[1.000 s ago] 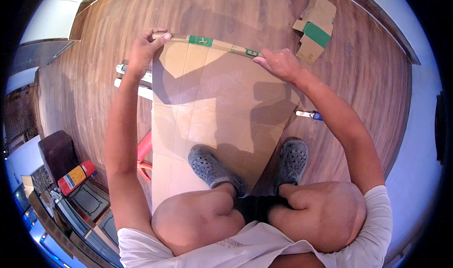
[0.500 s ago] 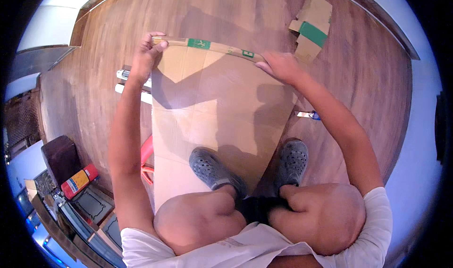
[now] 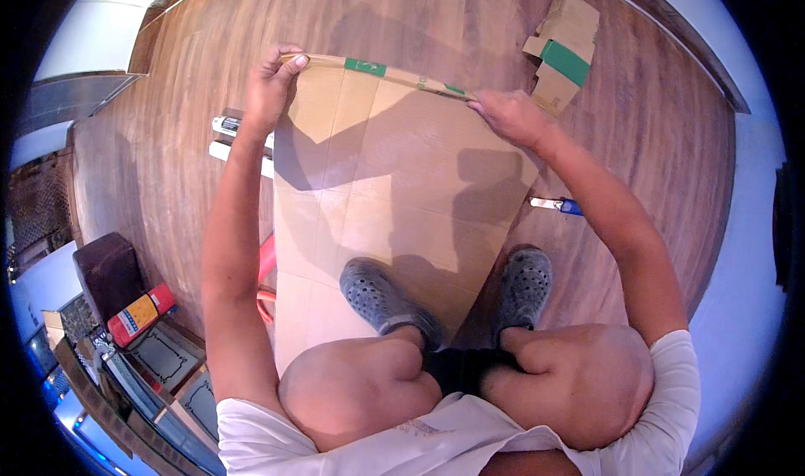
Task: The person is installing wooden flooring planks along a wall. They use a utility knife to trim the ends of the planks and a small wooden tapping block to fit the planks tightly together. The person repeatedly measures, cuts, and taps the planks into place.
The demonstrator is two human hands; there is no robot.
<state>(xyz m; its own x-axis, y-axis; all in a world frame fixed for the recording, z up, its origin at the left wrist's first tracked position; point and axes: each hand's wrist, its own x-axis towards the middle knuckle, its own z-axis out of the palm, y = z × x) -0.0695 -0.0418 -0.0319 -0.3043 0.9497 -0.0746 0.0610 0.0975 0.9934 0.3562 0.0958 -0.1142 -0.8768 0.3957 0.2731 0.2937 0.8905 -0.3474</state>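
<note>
A large brown cardboard sheet (image 3: 419, 153) stretches from between my knees to my hands. A narrow strip with green markings (image 3: 366, 67) runs along its far edge, bent up there. My left hand (image 3: 268, 95) is closed on the far left corner, thumb on the near side. At the right end of that edge, my right hand (image 3: 513, 117) grips the cardboard, its fingers partly hidden. My left grey clog (image 3: 381, 298) rests on the sheet, while the right clog (image 3: 524, 287) stands by its right edge.
A blue-handled cutter knife (image 3: 558, 205) lies on the wooden floor, right of the sheet. Farther right is a cardboard piece with a green band (image 3: 563, 61). White boxes (image 3: 228, 126) and a red object (image 3: 267, 258) show left of the sheet. A red-and-yellow package (image 3: 141, 315) sits at lower left.
Both hands have shifted slightly away from me with the far edge of the cardboard. The strip with green markings now looks narrower, tilted more edge-on.
</note>
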